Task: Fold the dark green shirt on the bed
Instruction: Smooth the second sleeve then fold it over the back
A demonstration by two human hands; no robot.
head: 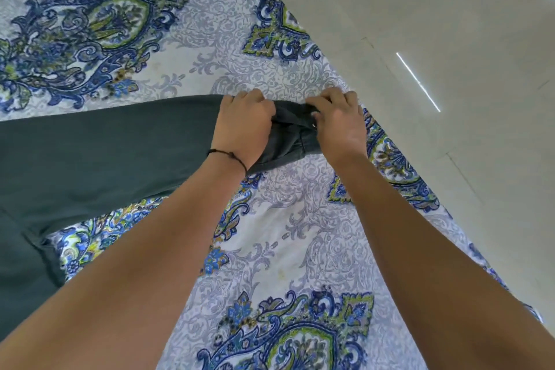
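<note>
The dark green shirt [105, 153] is lying on the bed [300, 234], toward its left side. One sleeve [168, 132] is stretching flat to the right across the paisley bedsheet [216, 48], almost to the edge of the bed. Both hands are working at the end of that sleeve, close together. The left hand [243, 126] is gripping the sleeve just short of the cuff [295, 138], with its fingers curled down over the cloth. The right hand [339, 126] is pinching the far edge of the cuff, its fingers bent round the bunched fabric near a small button [314, 125]. A thin black bracelet [228, 156] is sitting on the left wrist. Pale floor tiles [450, 24] are showing beyond the bed edge on the right, with a bright streak of light [419, 82] reflecting on them.
</note>
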